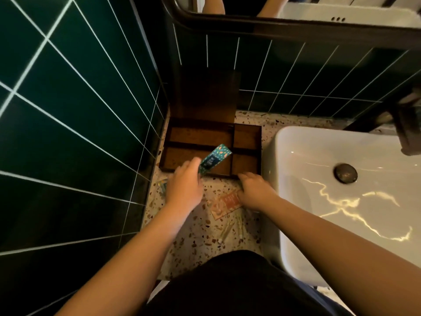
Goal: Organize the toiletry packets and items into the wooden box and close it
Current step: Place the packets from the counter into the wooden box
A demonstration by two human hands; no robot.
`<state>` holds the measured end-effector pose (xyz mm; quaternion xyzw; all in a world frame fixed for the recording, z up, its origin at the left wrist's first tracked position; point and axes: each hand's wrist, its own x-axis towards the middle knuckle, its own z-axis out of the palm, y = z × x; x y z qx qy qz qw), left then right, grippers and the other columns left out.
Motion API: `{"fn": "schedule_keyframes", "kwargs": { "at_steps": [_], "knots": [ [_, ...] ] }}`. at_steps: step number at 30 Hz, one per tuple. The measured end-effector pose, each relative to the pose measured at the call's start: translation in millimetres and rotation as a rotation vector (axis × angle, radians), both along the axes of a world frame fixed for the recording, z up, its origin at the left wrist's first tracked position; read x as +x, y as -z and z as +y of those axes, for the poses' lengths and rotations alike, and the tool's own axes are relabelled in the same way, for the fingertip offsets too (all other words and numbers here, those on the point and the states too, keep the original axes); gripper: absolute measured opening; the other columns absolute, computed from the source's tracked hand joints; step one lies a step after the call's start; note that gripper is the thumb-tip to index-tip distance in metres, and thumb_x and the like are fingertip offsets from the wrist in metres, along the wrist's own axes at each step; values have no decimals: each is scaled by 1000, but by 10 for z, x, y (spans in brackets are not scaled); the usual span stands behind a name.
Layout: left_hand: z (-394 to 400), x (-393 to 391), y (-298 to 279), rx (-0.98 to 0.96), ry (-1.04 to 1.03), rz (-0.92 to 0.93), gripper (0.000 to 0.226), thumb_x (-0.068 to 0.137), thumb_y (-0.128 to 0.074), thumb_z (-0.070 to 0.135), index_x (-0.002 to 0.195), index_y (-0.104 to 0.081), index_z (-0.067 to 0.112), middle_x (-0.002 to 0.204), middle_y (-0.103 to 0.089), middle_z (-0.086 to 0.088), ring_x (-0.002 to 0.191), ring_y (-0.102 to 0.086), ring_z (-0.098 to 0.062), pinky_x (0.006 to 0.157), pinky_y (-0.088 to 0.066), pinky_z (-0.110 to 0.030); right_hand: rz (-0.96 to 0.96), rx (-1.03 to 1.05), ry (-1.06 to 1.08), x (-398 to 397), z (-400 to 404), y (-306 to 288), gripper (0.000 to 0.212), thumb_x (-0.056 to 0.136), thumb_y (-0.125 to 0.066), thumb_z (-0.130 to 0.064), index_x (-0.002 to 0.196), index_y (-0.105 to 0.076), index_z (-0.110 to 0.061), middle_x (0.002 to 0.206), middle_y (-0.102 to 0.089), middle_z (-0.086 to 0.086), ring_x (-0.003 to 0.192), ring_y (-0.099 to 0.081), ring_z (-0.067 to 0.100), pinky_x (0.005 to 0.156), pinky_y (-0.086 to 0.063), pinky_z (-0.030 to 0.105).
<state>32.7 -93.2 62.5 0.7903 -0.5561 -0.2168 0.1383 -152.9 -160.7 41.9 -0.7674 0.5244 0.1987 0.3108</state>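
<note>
**One packet in hand, box open and bare**

Four compartments show in the wooden box (210,147), all bare; its lid (208,95) stands upright against the green tiled wall (68,106).

- Teal patterned packet (215,158): pinched at its near end by the left hand (184,185), tilted over the box's near-left compartment. Judged light, flat and a little flexible; best held by the edges of one short end, as now.
- Orange packet (227,202): flat on the speckled counter (200,226), just before the box. The right hand (255,192) lies on its right end with fingers curled at the box's front edge; whether it grips the packet I cannot tell.
- Thin pale sticks (229,229): loose on the counter nearer the body, probably light and prone to roll.
- Small item (163,184): left of the left hand, too blurred to name.
- White basin (341,190): close on the right, narrowing the working space
</note>
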Motion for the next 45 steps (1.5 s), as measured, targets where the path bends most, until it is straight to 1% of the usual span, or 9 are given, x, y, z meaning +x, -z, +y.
{"fn": "schedule_keyframes", "kwargs": {
  "at_steps": [4, 10, 16, 19, 26, 30, 33, 40, 45],
  "knots": [
    [-527, 14, -157, 160, 98, -149, 42, 97, -52, 12, 136, -48, 24, 127, -61, -5, 120, -48, -34, 98, -35, -51, -4, -5, 4, -10, 6, 15, 66, 91, -49, -32, 153, -32, -15, 157, -36, 12, 143, -34, 33, 116, -32, 48],
    [-992, 3, 39, 471, 226, -323, 55, 99, -51, 9, 148, -40, 29, 146, -49, -11, 139, -31, -41, 113, -23, -63, -5, -4, 10, -16, 9, 42, 67, 92, -49, -34, 154, -30, -16, 160, -32, 10, 145, -29, 32, 118, -29, 49],
    [-1043, 50, 298, 626, 291, -380, 60, 96, -54, 5, 150, -40, 28, 148, -46, -12, 140, -29, -42, 114, -18, -63, 7, 0, 10, -2, 2, 37, 68, 94, -50, -34, 155, -26, -18, 161, -29, 8, 147, -26, 31, 119, -27, 47],
    [-999, 99, 373, 583, 281, -355, 61, 95, -57, 9, 150, -36, 24, 147, -46, -13, 138, -32, -43, 113, -21, -63, 11, -9, 7, 1, 17, 34, 67, 95, -49, -34, 155, -26, -17, 161, -29, 8, 147, -26, 31, 119, -26, 47],
    [-685, 102, 464, 165, 150, -321, 47, 94, -60, 29, 139, -48, 25, 141, -47, -11, 128, -43, -40, 106, -35, -57, 7, -16, 11, 0, 13, 37, 67, 94, -49, -34, 155, -27, -17, 161, -30, 8, 146, -27, 31, 118, -27, 46],
    [-466, -18, 452, 363, 119, -260, 53, 99, -41, 58, 146, -46, 34, 158, -36, -9, 140, -38, -40, 113, -27, -60, 0, -32, 16, -7, 29, 58, 69, 92, -50, -34, 154, -27, -18, 160, -32, 7, 146, -29, 30, 117, -29, 47],
    [-396, -33, 494, 489, 162, -238, 61, 97, -31, 68, 151, -38, 40, 165, -25, -7, 147, -28, -39, 116, -20, -64, 3, -37, 16, -1, 34, 60, 70, 91, -50, -36, 155, -27, -18, 160, -32, 7, 146, -29, 30, 117, -29, 47],
    [-454, -10, 499, 479, 186, -224, 64, 97, -27, 70, 154, -31, 41, 169, -16, -3, 151, -21, -35, 112, -15, -67, 16, -39, 14, 3, 40, 63, 71, 91, -50, -36, 155, -26, -19, 160, -31, 6, 146, -29, 29, 117, -29, 46],
    [-548, 52, 538, 445, 199, -210, 63, 97, -27, 69, 152, -35, 41, 168, -19, -5, 151, -23, -33, 115, -9, -69, 19, -41, 17, 7, 38, 69, 71, 91, -51, -36, 156, -26, -19, 161, -31, 6, 146, -28, 29, 117, -28, 46]
  ]
}}
